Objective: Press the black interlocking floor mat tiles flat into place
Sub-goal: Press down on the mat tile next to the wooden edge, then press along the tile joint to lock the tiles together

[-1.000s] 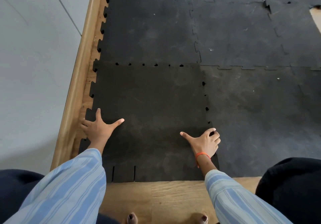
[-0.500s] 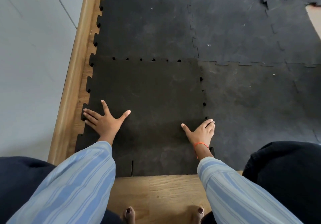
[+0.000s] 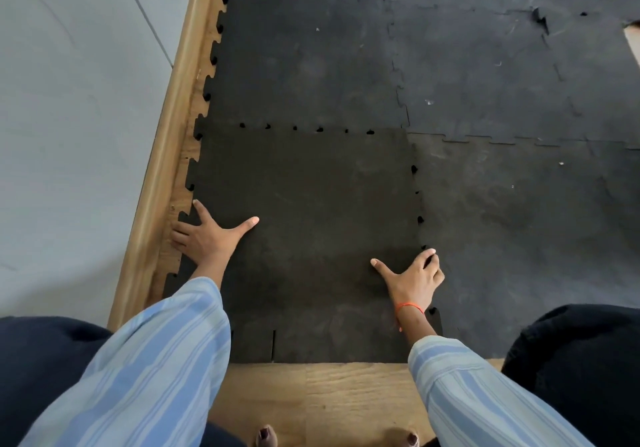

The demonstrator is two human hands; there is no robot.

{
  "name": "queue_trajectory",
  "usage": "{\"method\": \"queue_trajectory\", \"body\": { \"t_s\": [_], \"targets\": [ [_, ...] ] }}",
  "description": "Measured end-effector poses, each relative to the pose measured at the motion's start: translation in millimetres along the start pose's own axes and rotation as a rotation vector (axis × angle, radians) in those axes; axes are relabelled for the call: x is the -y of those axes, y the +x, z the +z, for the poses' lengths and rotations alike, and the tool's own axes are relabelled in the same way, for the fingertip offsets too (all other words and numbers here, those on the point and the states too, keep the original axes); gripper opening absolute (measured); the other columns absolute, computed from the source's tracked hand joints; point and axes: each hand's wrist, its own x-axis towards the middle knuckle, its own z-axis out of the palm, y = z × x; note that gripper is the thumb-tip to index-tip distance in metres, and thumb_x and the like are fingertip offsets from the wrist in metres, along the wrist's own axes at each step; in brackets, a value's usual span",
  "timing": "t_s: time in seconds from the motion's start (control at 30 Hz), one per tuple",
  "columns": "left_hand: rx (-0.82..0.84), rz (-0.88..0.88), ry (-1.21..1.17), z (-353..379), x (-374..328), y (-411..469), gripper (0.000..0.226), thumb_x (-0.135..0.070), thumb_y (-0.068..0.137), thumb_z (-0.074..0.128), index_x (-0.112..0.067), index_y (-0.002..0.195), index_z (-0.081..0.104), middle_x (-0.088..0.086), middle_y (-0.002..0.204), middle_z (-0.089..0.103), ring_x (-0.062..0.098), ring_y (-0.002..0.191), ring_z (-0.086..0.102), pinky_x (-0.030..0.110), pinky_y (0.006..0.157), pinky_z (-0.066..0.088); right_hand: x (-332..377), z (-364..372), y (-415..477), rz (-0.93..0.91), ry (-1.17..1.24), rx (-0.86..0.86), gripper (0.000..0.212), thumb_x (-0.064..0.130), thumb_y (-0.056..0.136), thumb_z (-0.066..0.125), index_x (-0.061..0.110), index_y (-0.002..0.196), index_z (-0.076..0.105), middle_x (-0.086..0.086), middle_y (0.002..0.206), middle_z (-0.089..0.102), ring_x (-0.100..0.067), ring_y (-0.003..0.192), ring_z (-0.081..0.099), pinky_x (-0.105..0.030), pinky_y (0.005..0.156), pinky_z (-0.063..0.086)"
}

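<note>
Matting of black interlocking tiles (image 3: 485, 82) covers most of the floor ahead of us, running far and right, with its seams showing as fine jigsaw lines. To the left a grey wall (image 3: 69, 117) meets a wooden skirting (image 3: 166, 155), and near us a strip of wooden floor (image 3: 318, 398) lies bare.

We see the nearest tile (image 3: 311, 211), darker than its neighbours, lying at the near left of the matting. Its far edge and right edge sit against the adjoining tiles, yet small gaps show along both seams where the tabs are not fully seated. Its left edge, with its toothed tabs, lies just beside the skirting, and its near edge borders the bare wooden floor.

Striped blue sleeves (image 3: 156, 370) come in from the near side. Our left hand (image 3: 204, 238) lies flat on the tile's left edge, fingers spread wide, thumb pointing right, the outer fingers reaching over the tabs onto the wood. Our right hand (image 3: 414, 282) rests on the tile's right edge at the seam, thumb stretched left and fingers curled down onto the joint, gripping nothing. An orange thread band (image 3: 408, 306) circles that wrist.
</note>
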Motion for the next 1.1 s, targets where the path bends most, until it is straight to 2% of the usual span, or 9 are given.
{"method": "queue_trajectory", "body": {
  "t_s": [0.53, 0.67, 0.77, 0.83, 0.93, 1.1],
  "targets": [
    [0.066, 0.016, 0.069, -2.0, 7.2, -4.3, 0.128, -0.087, 0.056, 0.056, -0.027, 0.152, -0.004, 0.027, 0.157, 0.002, 0.048, 0.143, 0.004, 0.057, 0.114, 0.017, -9.2, 0.3, -1.0, -0.009, 0.005, 0.002, 0.118, 0.059, 0.067, 0.075, 0.001, 0.150, 0.013, -0.020, 0.153, 0.025, -0.039, 0.137, 0.021, -0.044, 0.115, 0.023],
    [0.079, 0.018, 0.074, 0.4, 5.3, -4.0, 0.129, -0.088, 0.057, 0.054, -0.025, 0.152, -0.008, 0.028, 0.157, -0.003, 0.048, 0.144, -0.001, 0.057, 0.116, 0.012, -6.6, 5.1, -0.2, -0.001, -0.026, -0.005, 0.120, 0.063, 0.067, 0.072, -0.001, 0.149, 0.012, -0.021, 0.154, 0.022, -0.038, 0.140, 0.019, -0.045, 0.118, 0.019],
    [0.096, 0.021, 0.081, 2.5, -0.1, -7.2, 0.129, -0.090, 0.059, 0.048, -0.023, 0.151, -0.012, 0.031, 0.155, -0.010, 0.048, 0.143, -0.011, 0.058, 0.117, 0.002, 3.9, 9.9, -0.9, 0.003, -0.125, 0.002, 0.120, 0.072, 0.071, 0.059, -0.003, 0.149, 0.006, -0.021, 0.159, 0.008, -0.033, 0.147, 0.005, -0.052, 0.118, 0.011],
    [0.105, 0.056, 0.107, 7.3, -5.7, -13.0, 0.127, -0.092, 0.062, 0.040, -0.020, 0.151, -0.016, 0.032, 0.153, -0.018, 0.046, 0.141, -0.020, 0.057, 0.115, -0.006, 9.6, 14.2, -3.4, -0.005, -0.195, 0.011, 0.116, 0.078, 0.076, 0.044, 0.000, 0.150, 0.001, -0.019, 0.160, -0.003, -0.029, 0.149, -0.006, -0.057, 0.117, 0.007],
    [0.116, 0.202, 0.175, 21.0, -19.7, -27.1, 0.125, -0.092, 0.066, 0.028, -0.013, 0.150, -0.019, 0.028, 0.152, -0.026, 0.039, 0.141, -0.027, 0.055, 0.113, -0.011, 10.2, 19.2, -3.1, -0.010, -0.247, 0.018, 0.113, 0.081, 0.077, 0.031, 0.002, 0.150, -0.005, -0.017, 0.160, -0.009, -0.026, 0.148, -0.013, -0.059, 0.117, 0.003],
    [0.104, 0.346, 0.207, 41.6, -48.6, -54.0, 0.119, -0.087, 0.074, 0.027, -0.004, 0.150, -0.013, 0.027, 0.155, -0.021, 0.034, 0.144, -0.023, 0.055, 0.115, -0.008, 3.7, 18.1, 9.4, -0.013, -0.263, 0.148, 0.124, 0.087, 0.070, 0.033, 0.002, 0.149, -0.011, -0.014, 0.160, -0.016, -0.024, 0.147, -0.018, -0.059, 0.115, -0.002]
  ]
}}
